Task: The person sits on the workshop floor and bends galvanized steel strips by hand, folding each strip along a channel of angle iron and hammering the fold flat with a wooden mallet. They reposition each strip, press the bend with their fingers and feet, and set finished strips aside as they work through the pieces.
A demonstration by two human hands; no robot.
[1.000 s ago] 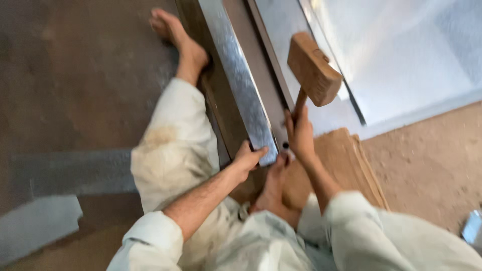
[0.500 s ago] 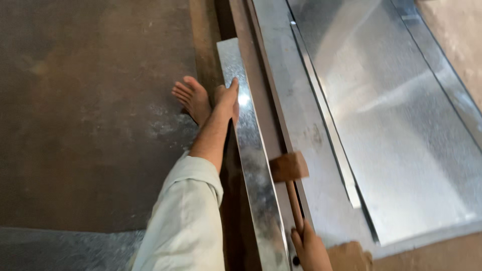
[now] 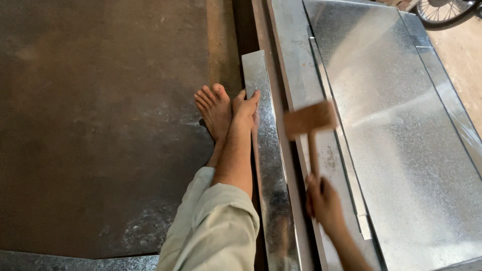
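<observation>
While the left hand (image 3: pixel 246 108) is being pressed flat, fingers spread, on the folded metal strip (image 3: pixel 266 165) beside a bare foot (image 3: pixel 215 109), the wooden mallet (image 3: pixel 309 120), gripped by the right hand (image 3: pixel 322 200), is being swung, blurred, just right of the strip; half a second earlier its head was lower, nearer that hand.

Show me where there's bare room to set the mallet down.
Bare patches: dark floor left of the foot; broad galvanised sheet right of the mallet. Crowded: centre, where left hand presses the folded metal strip and right hand grips the mallet.
</observation>
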